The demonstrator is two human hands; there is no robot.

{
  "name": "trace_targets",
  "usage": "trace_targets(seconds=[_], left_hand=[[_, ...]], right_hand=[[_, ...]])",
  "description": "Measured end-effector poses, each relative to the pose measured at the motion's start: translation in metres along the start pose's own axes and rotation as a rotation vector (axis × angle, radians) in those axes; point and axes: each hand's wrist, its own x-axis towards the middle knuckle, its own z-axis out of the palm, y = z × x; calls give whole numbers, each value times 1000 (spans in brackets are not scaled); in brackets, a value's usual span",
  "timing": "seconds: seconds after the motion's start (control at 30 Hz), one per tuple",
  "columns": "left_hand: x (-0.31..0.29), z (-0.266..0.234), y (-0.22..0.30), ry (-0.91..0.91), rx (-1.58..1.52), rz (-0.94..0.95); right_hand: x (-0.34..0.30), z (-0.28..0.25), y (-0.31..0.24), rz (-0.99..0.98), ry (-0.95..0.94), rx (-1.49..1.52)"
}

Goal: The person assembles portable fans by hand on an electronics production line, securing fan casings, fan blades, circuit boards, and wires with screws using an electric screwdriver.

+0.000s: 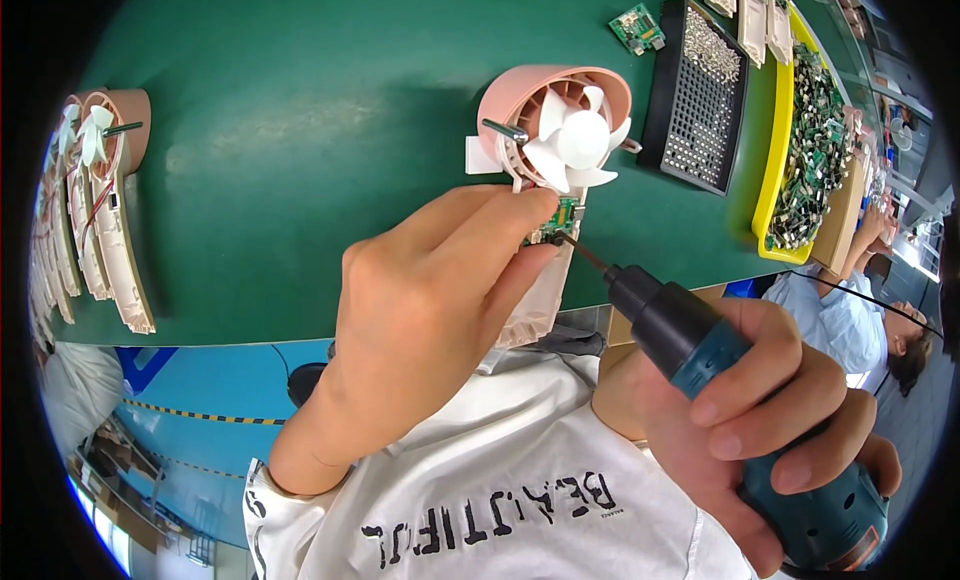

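Note:
A pink handheld fan (507, 88) with white blades (582, 140) lies on the green table, its handle shell (533, 305) pointing toward me. My left hand (440, 250) pinches a small green circuit board (564, 216) in the upper handle, just below the fan head; the fingers cover part of the board. My right hand (770, 400) is wrapped round a teal and black electric screwdriver (690, 330). Its thin bit slants up to the left, and the tip meets the board's lower edge beside my left fingertips. Whether a screw sits under the tip is too small to tell.
Right of the fan stand a black screw tray (705, 100) and a yellow bin (775, 195) full of circuit boards. One loose board (637, 28) lies by the tray. Several fan halves (115, 210) line the left side. Another person (835, 320) sits at the far right.

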Motion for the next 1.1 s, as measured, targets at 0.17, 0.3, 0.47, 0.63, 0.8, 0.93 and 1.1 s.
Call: trace_targets(seconds=[0.17,0.3,0.47,0.63,0.8,0.93,1.1], left_hand=[[1,-1,1,16,-3,9],[0,-1,0,17,-21,2],[0,-1,-1,12,-9,13],[3,-1,2,0,-28,10],[-1,-1,-2,6,8,15],[1,-1,1,2,-15,12],[3,0,1,1,-12,20]], right_hand=[[2,-2,-4,120,-12,83],[3,-1,-3,95,11,76],[2,3,5,-16,38,57],[6,-8,0,2,-19,-173],[0,-4,5,-18,-4,-139],[2,-9,0,16,42,-136],[1,-9,0,6,113,-156]])
